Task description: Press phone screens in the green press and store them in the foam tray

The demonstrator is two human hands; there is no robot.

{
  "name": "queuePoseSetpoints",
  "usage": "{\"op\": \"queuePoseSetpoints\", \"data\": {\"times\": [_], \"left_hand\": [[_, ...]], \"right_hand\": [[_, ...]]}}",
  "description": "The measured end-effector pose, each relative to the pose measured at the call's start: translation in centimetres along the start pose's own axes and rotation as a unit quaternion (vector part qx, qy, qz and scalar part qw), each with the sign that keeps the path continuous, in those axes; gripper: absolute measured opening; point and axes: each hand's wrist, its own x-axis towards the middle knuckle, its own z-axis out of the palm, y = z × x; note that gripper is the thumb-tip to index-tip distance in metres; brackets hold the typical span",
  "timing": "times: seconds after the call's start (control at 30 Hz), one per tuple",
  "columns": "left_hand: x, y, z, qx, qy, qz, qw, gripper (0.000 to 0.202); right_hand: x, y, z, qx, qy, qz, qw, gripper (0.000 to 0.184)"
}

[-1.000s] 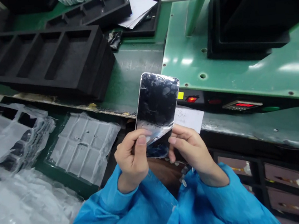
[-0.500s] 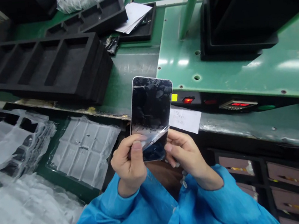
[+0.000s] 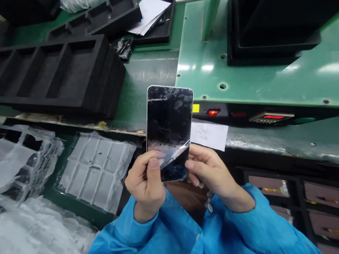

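Observation:
Between my hands is a phone-shaped screen panel point(image 3: 168, 115), dark and glossy with a thin pale frame, held upright and facing me. A clear protective film point(image 3: 171, 154) is lifted off its lower end in a slanting fold, while air patches show beneath the film higher up. My left hand point(image 3: 147, 182) pinches the film's loose lower-left corner between thumb and forefinger. On the opposite side, my right hand point(image 3: 210, 175) grips the panel's lower right edge, its thumb in front and its other fingers behind, partly hidden.
Black foam trays point(image 3: 59, 74) are stacked at left. Clear plastic trays point(image 3: 91, 168) and a heap of clear plastic point(image 3: 30, 245) lie below them. A green-topped machine point(image 3: 244, 86) with a lit red switch point(image 3: 213, 113) stands right. Lower right, a compartment tray point(image 3: 299, 202) holds brownish panels.
The panel and both hands keep nearly the same pose, with the film still folded at the lower end. The view has shifted slightly.

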Motion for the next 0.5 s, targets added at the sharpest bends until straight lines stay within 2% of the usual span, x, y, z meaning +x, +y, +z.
{"op": "queuePoseSetpoints", "data": {"times": [0.2,0.37,0.5], "left_hand": [[0.1,0.0,0.1,0.006,-0.004,-0.008,1.0,0.019],[0.2,-0.2,0.1,0.015,0.004,-0.021,1.0,0.021],[0.3,-0.3,0.1,0.02,0.005,-0.024,0.999,0.023]], "right_hand": [[0.1,0.1,0.0,0.044,-0.014,0.034,0.998,0.03],[0.3,0.7,-0.2,0.044,-0.011,0.017,0.999,0.022],[-0.1,1.1,0.0,0.062,-0.013,0.035,0.997,0.039]]}}
